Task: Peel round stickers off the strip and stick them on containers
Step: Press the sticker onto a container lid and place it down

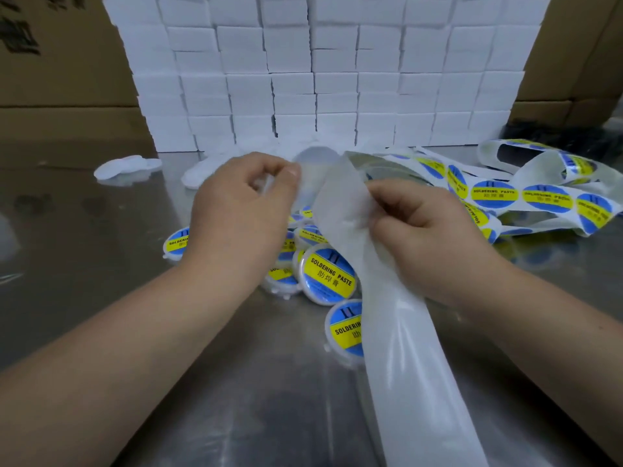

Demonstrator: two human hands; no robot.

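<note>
My right hand (418, 227) grips the white backing strip (414, 382), which bends over its fingers. The strip's bare end runs down to the bottom edge. Its other part, with blue and yellow "Soldering Paste" stickers (494, 194), lies coiled at the right. My left hand (242, 210) pinches the edge of a pale round sticker (317, 163), seen from its blank side and blurred, just above the strip's bend. Below both hands lies a pile of several round white containers (328, 274) with stickers on their lids.
The metal table (101, 264) carries a few plain white containers (128, 168) at the back left. A wall of stacked white boxes (320, 79) stands behind, with cardboard cartons (60, 69) on both sides.
</note>
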